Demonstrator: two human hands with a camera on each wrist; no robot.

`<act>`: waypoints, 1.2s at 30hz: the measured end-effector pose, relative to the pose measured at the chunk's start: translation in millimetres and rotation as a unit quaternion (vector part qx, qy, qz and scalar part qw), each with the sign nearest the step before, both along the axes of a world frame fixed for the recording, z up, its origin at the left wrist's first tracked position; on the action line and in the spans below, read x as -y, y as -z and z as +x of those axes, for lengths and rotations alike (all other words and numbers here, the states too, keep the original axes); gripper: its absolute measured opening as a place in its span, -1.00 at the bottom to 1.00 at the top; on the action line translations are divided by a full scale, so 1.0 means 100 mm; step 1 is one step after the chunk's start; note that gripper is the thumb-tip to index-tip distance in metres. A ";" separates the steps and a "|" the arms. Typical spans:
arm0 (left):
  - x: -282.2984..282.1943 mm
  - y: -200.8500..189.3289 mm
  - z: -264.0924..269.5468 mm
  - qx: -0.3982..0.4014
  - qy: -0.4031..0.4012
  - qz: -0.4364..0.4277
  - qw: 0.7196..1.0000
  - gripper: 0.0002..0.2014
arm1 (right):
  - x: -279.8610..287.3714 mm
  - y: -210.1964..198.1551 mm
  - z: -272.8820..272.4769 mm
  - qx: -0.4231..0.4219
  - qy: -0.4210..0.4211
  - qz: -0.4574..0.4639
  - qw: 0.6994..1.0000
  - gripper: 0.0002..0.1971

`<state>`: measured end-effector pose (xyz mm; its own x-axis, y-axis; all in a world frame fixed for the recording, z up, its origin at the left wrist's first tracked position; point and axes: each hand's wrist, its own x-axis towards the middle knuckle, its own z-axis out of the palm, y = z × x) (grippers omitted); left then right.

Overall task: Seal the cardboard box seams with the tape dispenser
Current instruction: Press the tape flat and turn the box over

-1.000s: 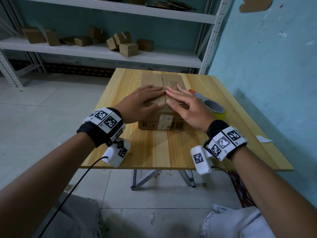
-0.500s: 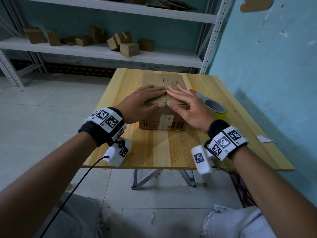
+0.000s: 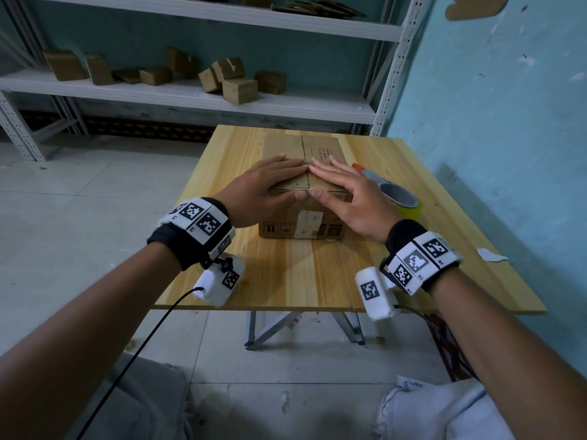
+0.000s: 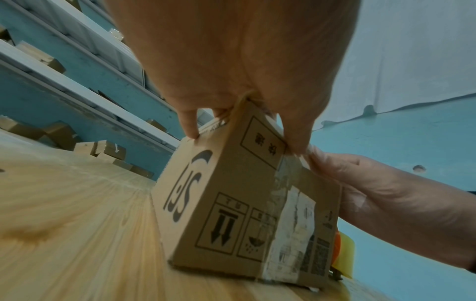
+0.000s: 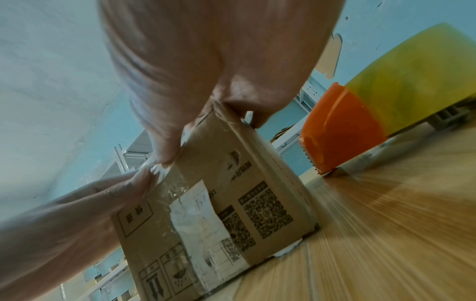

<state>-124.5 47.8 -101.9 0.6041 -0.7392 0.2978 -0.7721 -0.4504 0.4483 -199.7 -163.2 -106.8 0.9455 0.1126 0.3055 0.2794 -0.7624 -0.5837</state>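
Note:
A brown cardboard box (image 3: 301, 222) (image 4: 239, 207) (image 5: 231, 205) stands on the wooden table (image 3: 301, 274), its two top flaps closed and meeting along a centre seam. My left hand (image 3: 263, 192) lies flat on the left flap and my right hand (image 3: 340, 192) lies flat on the right flap, fingers straight, fingertips almost meeting at the seam. Both thumbs rest on the near top edge. An orange tape dispenser with a yellowish tape roll (image 3: 400, 200) (image 5: 360, 114) lies on the table just right of the box, behind my right hand.
A blue wall (image 3: 508, 122) runs close along the table's right side. Metal shelving (image 3: 190, 96) with several small cardboard boxes stands beyond the table. A scrap of white paper (image 3: 490, 255) lies near the table's right edge.
Both hands stay pressed flat on the box flaps; the fingertips have drawn slightly closer together at the seam. The box and dispenser have not moved.

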 end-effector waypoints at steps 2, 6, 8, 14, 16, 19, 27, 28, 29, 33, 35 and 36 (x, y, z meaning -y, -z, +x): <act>0.00 0.00 0.00 0.000 0.000 -0.001 1.000 -0.41 | 0.00 0.00 0.00 0.000 0.000 -0.002 1.000 -0.47; 0.00 0.00 0.01 0.001 0.002 -0.007 1.000 -0.41 | 0.00 0.00 0.00 0.002 -0.003 0.001 1.000 -0.46; 0.00 0.00 0.01 0.001 0.004 -0.007 1.000 -0.41 | 0.00 0.00 0.00 0.002 -0.004 0.003 1.000 -0.46; 0.00 0.00 0.00 -0.001 0.002 -0.009 1.000 -0.41 | 0.00 0.00 -0.01 0.003 -0.004 0.001 1.000 -0.46; 0.00 0.00 0.00 0.000 0.002 -0.011 1.000 -0.41 | 0.00 0.00 -0.01 0.002 -0.003 0.001 1.000 -0.46; 0.00 0.01 0.01 0.002 0.001 -0.009 1.000 -0.41 | 0.00 0.00 0.00 0.002 -0.002 0.000 1.000 -0.45; 0.00 0.00 0.00 0.003 0.001 -0.006 1.000 -0.41 | 0.00 0.00 0.00 0.005 -0.004 -0.003 1.000 -0.44; 0.00 0.00 0.00 0.003 0.002 -0.006 1.000 -0.41 | 0.00 0.00 0.00 0.005 -0.004 -0.004 1.000 -0.44; 0.00 0.00 0.00 0.004 0.002 -0.006 1.000 -0.41 | 0.00 0.00 0.00 0.006 -0.004 -0.004 1.000 -0.44; 0.00 0.00 0.01 0.006 0.000 -0.003 1.000 -0.40 | 0.00 0.01 0.00 0.005 -0.005 -0.003 1.000 -0.43; 0.00 0.00 0.00 0.008 0.000 -0.002 1.000 -0.40 | 0.01 0.01 0.00 0.007 -0.005 -0.004 1.000 -0.43; 0.00 0.00 0.00 0.009 0.000 -0.002 1.000 -0.40 | 0.01 0.02 0.00 0.008 -0.005 -0.005 1.000 -0.42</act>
